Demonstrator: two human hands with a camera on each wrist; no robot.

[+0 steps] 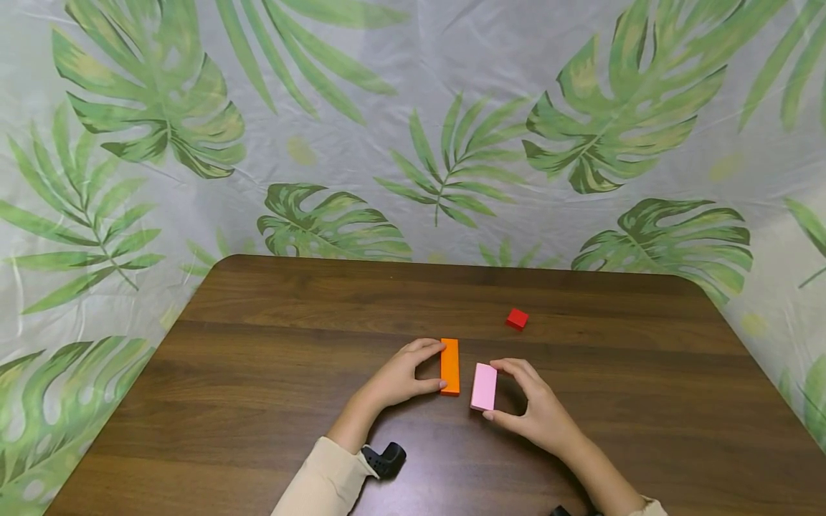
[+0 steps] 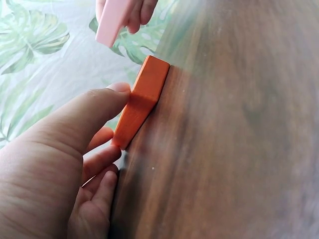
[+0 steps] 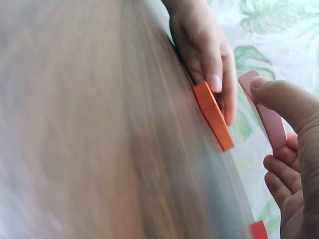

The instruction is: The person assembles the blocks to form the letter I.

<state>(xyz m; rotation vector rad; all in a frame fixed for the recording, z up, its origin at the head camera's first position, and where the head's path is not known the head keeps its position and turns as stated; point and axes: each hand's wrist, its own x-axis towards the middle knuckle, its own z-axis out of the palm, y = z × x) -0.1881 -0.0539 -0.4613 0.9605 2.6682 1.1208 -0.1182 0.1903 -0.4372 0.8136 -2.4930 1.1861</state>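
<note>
An orange rectangular block (image 1: 449, 367) lies flat on the wooden table, its long side running away from me. My left hand (image 1: 398, 374) pinches it by its two ends, thumb at the near end and fingertips at the far one. Just to its right, my right hand (image 1: 540, 410) holds a pink block (image 1: 484, 387) between thumb and fingers at its ends. In the right wrist view the pink block (image 3: 266, 112) is lifted off the table and apart from the orange block (image 3: 214, 117).
Beyond the hands, a small red block (image 1: 517, 319) lies on the table (image 1: 290, 358). A leaf-patterned cloth (image 1: 452, 43) hangs behind the table's far edge and along its sides. A black strap device (image 1: 385, 460) sits on the left wrist.
</note>
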